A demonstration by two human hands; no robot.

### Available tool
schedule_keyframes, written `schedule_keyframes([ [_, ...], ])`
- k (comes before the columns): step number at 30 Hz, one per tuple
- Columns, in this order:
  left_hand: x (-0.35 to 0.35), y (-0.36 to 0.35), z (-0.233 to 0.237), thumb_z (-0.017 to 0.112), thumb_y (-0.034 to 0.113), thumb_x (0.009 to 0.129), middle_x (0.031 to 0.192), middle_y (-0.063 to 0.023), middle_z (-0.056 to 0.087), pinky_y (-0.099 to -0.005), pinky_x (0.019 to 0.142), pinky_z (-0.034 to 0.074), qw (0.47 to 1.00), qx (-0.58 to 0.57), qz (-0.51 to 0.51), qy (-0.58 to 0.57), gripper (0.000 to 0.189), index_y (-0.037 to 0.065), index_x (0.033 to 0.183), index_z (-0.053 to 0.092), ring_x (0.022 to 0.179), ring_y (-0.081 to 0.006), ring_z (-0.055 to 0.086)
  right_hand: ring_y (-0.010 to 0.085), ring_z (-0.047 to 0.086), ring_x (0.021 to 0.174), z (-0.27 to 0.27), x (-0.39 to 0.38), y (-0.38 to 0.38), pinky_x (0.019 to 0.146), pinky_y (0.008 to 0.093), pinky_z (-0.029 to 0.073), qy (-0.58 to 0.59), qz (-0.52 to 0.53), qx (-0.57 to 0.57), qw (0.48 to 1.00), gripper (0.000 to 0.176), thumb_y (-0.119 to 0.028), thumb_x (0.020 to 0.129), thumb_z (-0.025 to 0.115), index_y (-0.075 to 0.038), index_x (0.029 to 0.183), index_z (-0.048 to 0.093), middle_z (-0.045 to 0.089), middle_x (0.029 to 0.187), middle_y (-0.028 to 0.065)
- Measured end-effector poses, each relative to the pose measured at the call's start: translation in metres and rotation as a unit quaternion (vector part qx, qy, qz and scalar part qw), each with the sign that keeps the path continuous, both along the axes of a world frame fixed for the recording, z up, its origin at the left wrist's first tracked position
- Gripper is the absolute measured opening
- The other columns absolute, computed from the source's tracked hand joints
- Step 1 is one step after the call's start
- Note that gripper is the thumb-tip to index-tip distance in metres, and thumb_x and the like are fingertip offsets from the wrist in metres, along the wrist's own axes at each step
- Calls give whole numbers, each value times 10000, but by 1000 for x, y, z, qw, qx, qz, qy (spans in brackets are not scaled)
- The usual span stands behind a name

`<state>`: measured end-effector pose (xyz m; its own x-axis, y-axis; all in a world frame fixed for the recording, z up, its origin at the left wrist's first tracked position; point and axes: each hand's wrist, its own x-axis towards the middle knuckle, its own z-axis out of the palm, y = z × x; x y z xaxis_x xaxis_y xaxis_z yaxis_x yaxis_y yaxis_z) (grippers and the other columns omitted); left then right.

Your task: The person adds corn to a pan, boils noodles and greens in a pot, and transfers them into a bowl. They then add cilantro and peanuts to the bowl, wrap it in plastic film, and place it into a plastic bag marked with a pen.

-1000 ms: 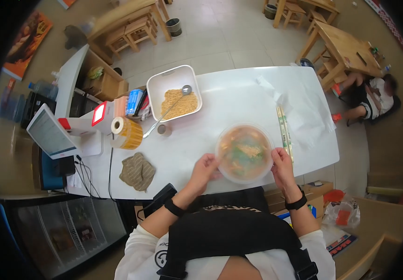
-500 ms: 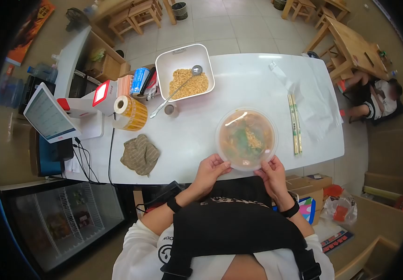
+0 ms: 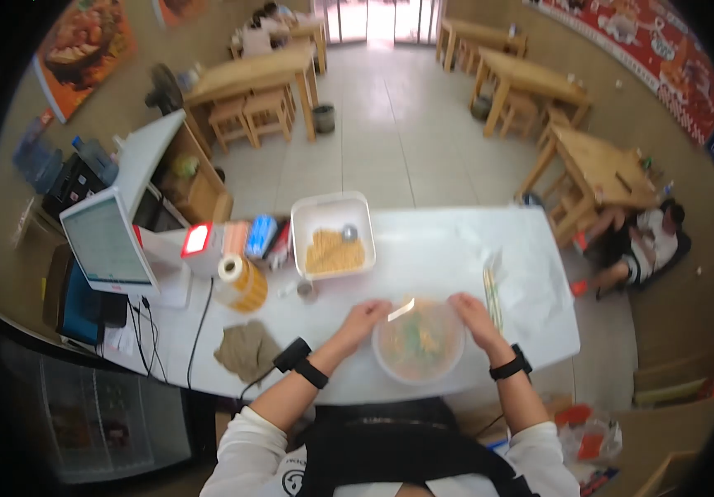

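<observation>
A round plastic bowl (image 3: 415, 352) with a clear lid stands on the white table near its front edge. Food with green and orange-brown bits shows blurrily through the lid. On the bowl's upper left rim, my left hand (image 3: 365, 320) has its fingers closed. My right hand (image 3: 474, 316) grips the upper right rim in the same way, fingertips partly hidden. To the right lies a pair of wrapped chopsticks (image 3: 492, 298) beside a clear plastic bag (image 3: 532, 286).
A white tub (image 3: 332, 200) of crumbly food holds a ladle (image 3: 349, 234). Left of it are a label roll (image 3: 243, 283), a small cup (image 3: 306, 291), a folded cloth (image 3: 246, 351) and a monitor (image 3: 110, 242). A person (image 3: 653, 240) sits at the right, beyond the table.
My hands have slid from the bowl's near rim round to its far sides. The camera has tilted up, so more of the room shows.
</observation>
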<state>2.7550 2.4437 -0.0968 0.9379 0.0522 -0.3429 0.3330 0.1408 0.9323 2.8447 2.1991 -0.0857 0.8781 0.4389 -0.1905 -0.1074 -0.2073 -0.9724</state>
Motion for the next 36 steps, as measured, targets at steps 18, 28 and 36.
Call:
schedule_keyframes([
  [18, 36, 1, 8, 597, 236, 833, 918, -66, 596, -263, 703, 474, 988, -110, -87, 70, 291, -3, 997, 573, 811, -132, 574, 92, 543, 762, 8, 16, 5, 678, 231, 453, 224, 71, 76, 969, 222, -196, 857, 563, 1, 958, 573, 585, 844, 29],
  [28, -90, -14, 13, 597, 228, 842, 953, -52, 597, -263, 769, 473, 968, -188, -108, 129, 275, 31, 1024, 538, 866, -117, 571, 88, 547, 774, -21, -26, -32, 707, 213, 442, 264, -50, 216, 939, 171, -119, 839, 584, -1, 958, 558, 590, 842, 12],
  [36, -96, -23, 6, 549, 168, 871, 958, -55, 596, -250, 800, 460, 971, -226, -32, 67, 229, 17, 1041, 515, 871, -110, 571, 188, 594, 909, 29, -88, -23, 767, 303, 517, 298, -61, 176, 936, 268, -114, 865, 533, 28, 1084, 467, 585, 1012, 105],
])
